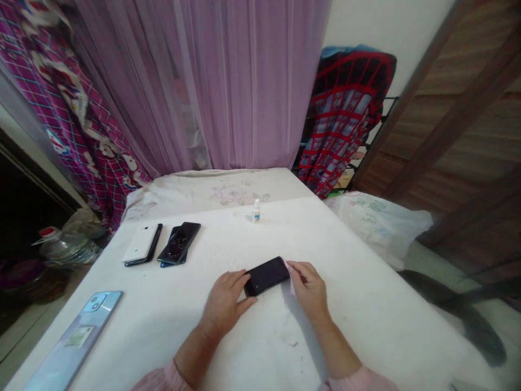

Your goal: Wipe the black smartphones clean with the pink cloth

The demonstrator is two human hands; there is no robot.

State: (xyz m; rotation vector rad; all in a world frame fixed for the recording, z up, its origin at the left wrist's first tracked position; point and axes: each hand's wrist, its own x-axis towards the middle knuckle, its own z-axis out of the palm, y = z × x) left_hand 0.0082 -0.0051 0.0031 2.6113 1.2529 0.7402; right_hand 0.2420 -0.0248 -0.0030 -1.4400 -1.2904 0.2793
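Observation:
A black smartphone (267, 276) lies at a slant over the white-covered table, its dark screen facing up. My left hand (224, 304) grips its left end, fingers at the far edge and thumb at the near edge. At the phone's right end, my right hand (310, 291) pinches a small pink cloth (292, 285) against the edge. Most of the cloth is hidden by my fingers. Beyond the phone stands a small white dropper bottle (256, 213) with a blue label, upright and capped.
To the left are a stack with a white phone (140, 243) on top and a stack of dark phones (179, 243). A light-blue phone (77, 342) lies nearer, back up. Right of the table (366, 326) is a white plastic bag (378, 222); purple curtains (252, 81) hang behind.

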